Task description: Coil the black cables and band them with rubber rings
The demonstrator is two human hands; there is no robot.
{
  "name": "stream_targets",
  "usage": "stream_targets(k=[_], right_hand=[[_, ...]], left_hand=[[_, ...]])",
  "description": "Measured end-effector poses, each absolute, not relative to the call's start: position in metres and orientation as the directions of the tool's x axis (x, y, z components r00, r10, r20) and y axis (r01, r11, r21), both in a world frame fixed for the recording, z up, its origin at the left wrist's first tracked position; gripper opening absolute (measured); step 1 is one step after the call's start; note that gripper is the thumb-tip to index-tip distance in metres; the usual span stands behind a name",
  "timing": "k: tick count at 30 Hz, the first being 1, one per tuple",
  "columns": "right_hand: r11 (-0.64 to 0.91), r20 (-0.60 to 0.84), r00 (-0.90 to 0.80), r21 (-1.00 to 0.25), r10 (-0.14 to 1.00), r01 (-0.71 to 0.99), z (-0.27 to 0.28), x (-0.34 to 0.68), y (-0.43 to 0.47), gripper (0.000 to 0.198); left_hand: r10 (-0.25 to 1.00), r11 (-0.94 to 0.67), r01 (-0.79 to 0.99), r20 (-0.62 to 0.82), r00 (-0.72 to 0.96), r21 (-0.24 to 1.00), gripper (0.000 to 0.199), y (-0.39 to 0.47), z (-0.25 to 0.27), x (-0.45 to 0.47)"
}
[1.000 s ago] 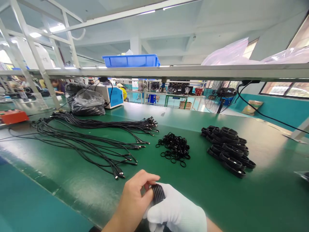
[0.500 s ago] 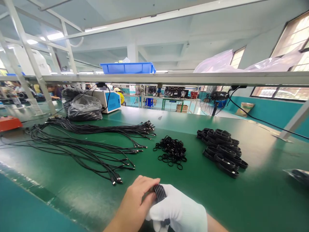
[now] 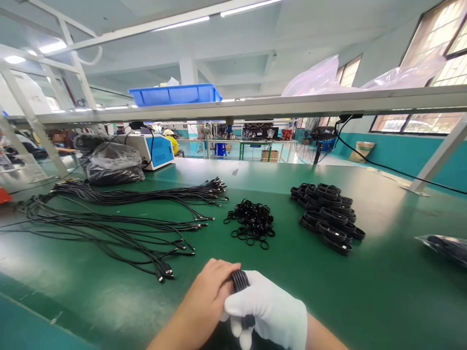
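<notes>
A coiled black cable (image 3: 240,280) is held between my two hands near the front of the green table. My right hand (image 3: 268,306), in a white glove, is closed around the coil, thumb across it. My bare left hand (image 3: 209,296) is closed on the coil's left side, its fingertips at the top. Beyond my hands lies a heap of small black rings (image 3: 253,218). To the left are loose straight black cables (image 3: 134,233) with plugs pointing right. On the right sits a pile of wound black cables (image 3: 328,216).
A green table (image 3: 277,265) spans the view beneath a long shelf (image 3: 255,108) with a blue tray (image 3: 175,95). A plastic bag (image 3: 115,163) and a blue-and-white machine (image 3: 158,151) stand back left. Another plastic bag (image 3: 447,248) lies far right.
The view has shifted, so the things on the table appear a little farther left. Both hands still grip the coil, and my left thumb is now less visible.
</notes>
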State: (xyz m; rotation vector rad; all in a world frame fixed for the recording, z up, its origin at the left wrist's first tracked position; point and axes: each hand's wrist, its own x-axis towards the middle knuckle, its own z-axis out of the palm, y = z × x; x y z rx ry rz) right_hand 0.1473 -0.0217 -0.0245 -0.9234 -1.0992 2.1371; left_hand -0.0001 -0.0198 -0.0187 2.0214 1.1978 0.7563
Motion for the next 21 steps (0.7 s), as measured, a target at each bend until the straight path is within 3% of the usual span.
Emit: stream_targets(k=[3, 8, 17, 21], right_hand=[[-0.517, -0.351, -0.576, -0.843, 0.739, -0.15, -0.024, 0.15, -0.02, 0.012], [-0.508, -0.357, -0.58, -0.854, 0.732, -0.115, -0.03, 0.149, -0.017, 0.009], [-0.368, -0.33, -0.529, -0.929, 0.782, 0.035, -0.017, 0.141, -0.023, 0.003], [-0.293, -0.244, -0.542, -0.956, 0.804, -0.004, -0.027, 0.142, -0.02, 0.014]], left_hand=[[0.924, -0.3, 0.522, 0.107, 0.368, 0.799, 0.026, -0.011, -0.011, 0.003], [0.936, -0.306, 0.496, 0.16, 0.315, 0.812, 0.021, -0.007, -0.016, 0.011], [0.875, -0.485, 0.487, 0.415, 0.252, 0.727, 0.028, -0.019, -0.051, 0.007], [0.919, -0.394, 0.466, 0.33, 0.216, 0.792, 0.03, -0.017, -0.049, 0.004]])
